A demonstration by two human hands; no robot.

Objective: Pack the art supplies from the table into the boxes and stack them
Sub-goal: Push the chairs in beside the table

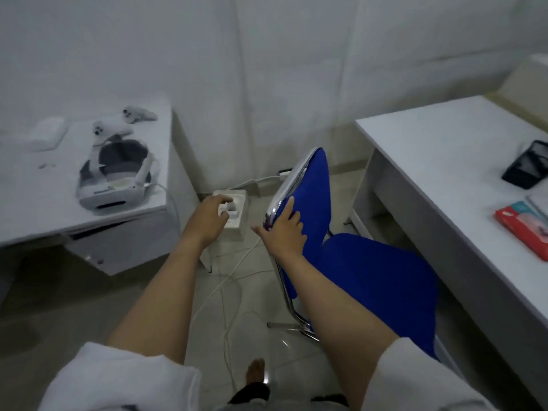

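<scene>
A red flat box [522, 230] lies near the right edge of the white table [444, 149] on the right, with a black case [526, 168] behind it. A blue chair [370, 280] with a chrome frame stands in front of that table. My right hand [283, 229] rests on the chair's backrest, fingers lying on the blue padding and thumb spread out past the chrome edge. My left hand [207, 216] hangs in the air with loosely curled fingers and holds nothing. It overlaps a white block [237, 215] on the floor.
A white desk [35, 203] on the left carries a white headset [114, 176], two controllers [109, 130] and a small white box [47, 134]. White cables [225, 292] trail over the tiled floor between the desks. My bare foot [255, 370] shows at the bottom.
</scene>
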